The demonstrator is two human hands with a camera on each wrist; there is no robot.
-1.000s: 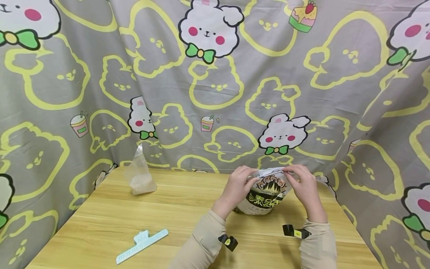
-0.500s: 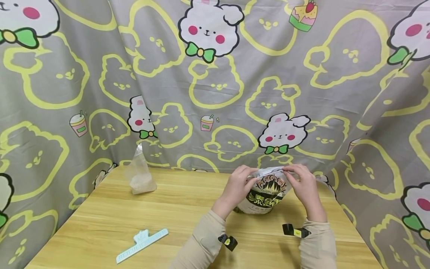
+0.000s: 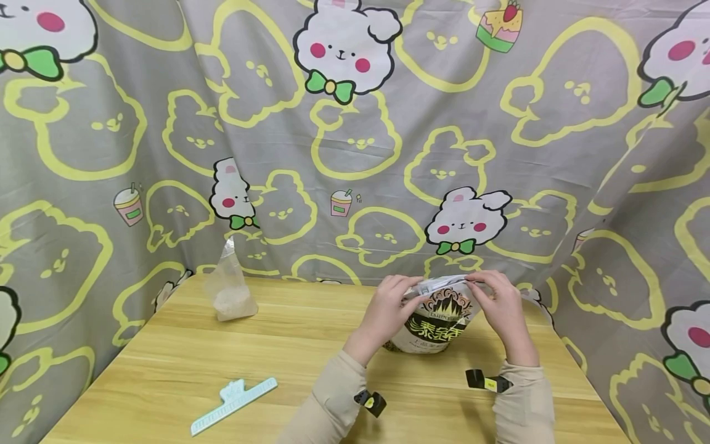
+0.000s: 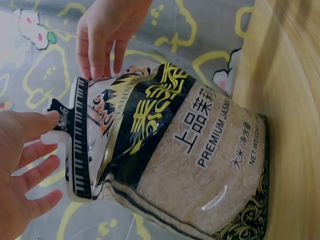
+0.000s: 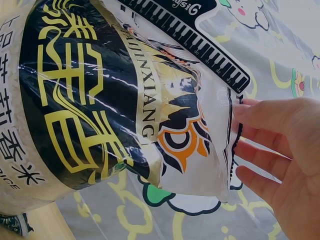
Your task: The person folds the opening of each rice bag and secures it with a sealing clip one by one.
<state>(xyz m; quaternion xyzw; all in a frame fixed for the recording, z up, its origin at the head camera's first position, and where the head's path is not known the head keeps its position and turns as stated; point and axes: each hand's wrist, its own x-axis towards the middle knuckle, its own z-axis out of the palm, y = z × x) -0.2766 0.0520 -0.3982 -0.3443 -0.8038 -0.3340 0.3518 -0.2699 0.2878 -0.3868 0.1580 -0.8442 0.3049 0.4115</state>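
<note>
The rice bag stands on the table. Your left fingers pinch the piano-key clip at its top; your right fingers pinch the rim. Likely heavy, soft, slippery: lift from beneath.

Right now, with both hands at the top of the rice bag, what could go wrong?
The piano-key clip ends short of one upper corner of the rice bag, near the right hand, so that part might gape and spill if the bag tips. The thumb of the left hand lies on the clip's tab; squeezing harder could loosen its hold. Uneven pulling may also tilt the bag.
</note>
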